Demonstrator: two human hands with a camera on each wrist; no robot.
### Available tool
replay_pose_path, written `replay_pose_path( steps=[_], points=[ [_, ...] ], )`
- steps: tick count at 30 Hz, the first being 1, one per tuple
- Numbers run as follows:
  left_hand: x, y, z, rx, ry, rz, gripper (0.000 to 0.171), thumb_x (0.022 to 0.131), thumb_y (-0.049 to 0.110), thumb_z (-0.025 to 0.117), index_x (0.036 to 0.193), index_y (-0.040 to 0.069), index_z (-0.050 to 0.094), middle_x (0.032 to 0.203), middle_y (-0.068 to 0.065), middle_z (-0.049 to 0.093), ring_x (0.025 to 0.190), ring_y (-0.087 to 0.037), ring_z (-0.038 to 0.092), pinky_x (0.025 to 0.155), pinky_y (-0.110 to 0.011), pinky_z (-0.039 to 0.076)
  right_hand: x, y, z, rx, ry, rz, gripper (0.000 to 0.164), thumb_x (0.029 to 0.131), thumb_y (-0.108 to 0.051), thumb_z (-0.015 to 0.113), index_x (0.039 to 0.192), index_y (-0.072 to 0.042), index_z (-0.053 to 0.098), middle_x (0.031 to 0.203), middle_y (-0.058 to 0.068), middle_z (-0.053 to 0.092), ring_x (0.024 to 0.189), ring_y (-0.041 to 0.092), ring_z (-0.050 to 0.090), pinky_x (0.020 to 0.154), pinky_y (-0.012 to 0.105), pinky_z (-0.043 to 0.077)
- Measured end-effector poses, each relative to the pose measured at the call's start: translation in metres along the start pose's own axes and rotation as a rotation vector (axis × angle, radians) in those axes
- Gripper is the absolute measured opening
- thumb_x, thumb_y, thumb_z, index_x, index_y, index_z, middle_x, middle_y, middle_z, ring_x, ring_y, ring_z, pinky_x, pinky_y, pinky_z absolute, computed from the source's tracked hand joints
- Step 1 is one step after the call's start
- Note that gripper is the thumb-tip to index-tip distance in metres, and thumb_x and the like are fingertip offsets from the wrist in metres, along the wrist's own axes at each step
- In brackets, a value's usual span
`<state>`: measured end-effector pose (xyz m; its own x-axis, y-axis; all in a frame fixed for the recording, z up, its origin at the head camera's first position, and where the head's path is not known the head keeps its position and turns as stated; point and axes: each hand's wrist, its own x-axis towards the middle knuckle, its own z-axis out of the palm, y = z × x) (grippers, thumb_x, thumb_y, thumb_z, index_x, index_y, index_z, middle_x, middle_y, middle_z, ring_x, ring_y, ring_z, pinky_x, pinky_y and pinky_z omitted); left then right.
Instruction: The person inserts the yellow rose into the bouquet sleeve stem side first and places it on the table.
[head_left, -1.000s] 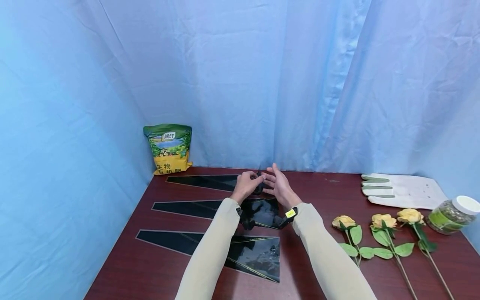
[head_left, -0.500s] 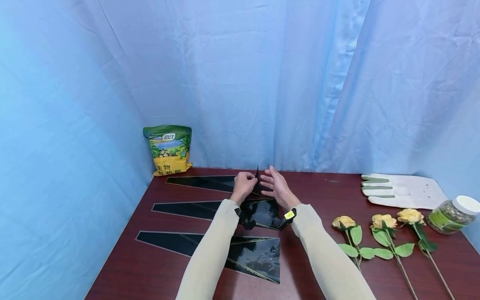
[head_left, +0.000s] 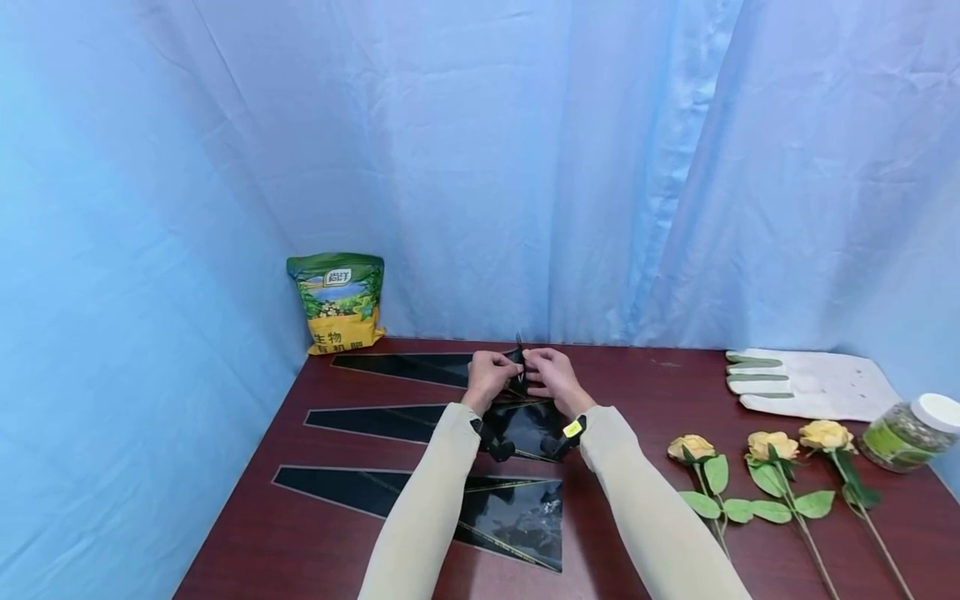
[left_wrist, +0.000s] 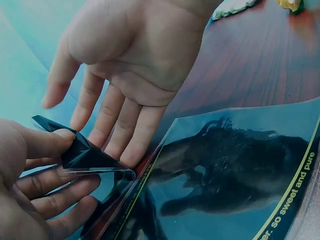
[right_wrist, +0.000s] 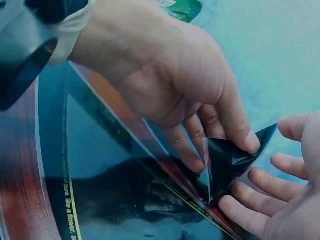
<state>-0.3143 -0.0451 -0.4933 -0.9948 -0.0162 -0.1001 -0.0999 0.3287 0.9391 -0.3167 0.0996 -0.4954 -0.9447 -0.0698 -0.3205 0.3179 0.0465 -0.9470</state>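
Observation:
Three tapered black flower sleeves with clear panels and printed borders lie in a row. At the farthest sleeve (head_left: 405,367), my left hand (head_left: 489,375) pinches the wide end and lifts it off the table. In the right wrist view, the raised sleeve end (right_wrist: 227,165) is folded up to a point under the left thumb. My right hand (head_left: 555,379) faces it from the right, fingertips right at the sleeve; the left wrist view shows its fingers (left_wrist: 130,125) extended and spread. The middle sleeve (head_left: 375,419) lies flat under the wrists, and the nearest sleeve (head_left: 517,517) is partly hidden by the left forearm.
A green and yellow fertilizer bag (head_left: 337,304) stands at the back left. To the right lie a white glove (head_left: 817,383), several yellow roses (head_left: 772,450) with long stems, and a white-lidded jar (head_left: 903,437). A blue curtain (head_left: 465,167) hangs behind the table.
My right hand's fingers have moved left and down to the raised sleeve end, from spread apart beside it. My left hand keeps its pinch and has shifted slightly.

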Motion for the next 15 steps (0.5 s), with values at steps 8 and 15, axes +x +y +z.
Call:
replay_pose_path(
  steps=[8,15],
  points=[
    [0.0011,-0.0024,0.0038,0.037,0.033,0.049,0.016,0.083,0.017,0.08,0.079,0.002,0.08,0.087,-0.014,0.077,0.073,-0.029,0.073,0.061,-0.025,0.054,0.0023,0.0017,0.0053,-0.185,0.066,-0.041,0.046,0.101,-0.039,0.055,0.134,-0.006,0.056,0.128,0.017,0.058,0.11,0.026,0.06,0.082,0.036,0.06],
    [0.0006,-0.0046,0.005,0.032,0.046,0.029,0.019,0.084,0.02,0.079,0.078,0.003,0.08,0.082,-0.015,0.076,0.078,-0.033,0.072,0.06,-0.025,0.051,0.0053,0.0,0.0098,-0.261,0.154,-0.056,0.04,0.099,-0.039,0.057,0.123,-0.007,0.064,0.09,0.005,0.059,0.08,0.015,0.058,0.063,0.029,0.059]
  ],
)
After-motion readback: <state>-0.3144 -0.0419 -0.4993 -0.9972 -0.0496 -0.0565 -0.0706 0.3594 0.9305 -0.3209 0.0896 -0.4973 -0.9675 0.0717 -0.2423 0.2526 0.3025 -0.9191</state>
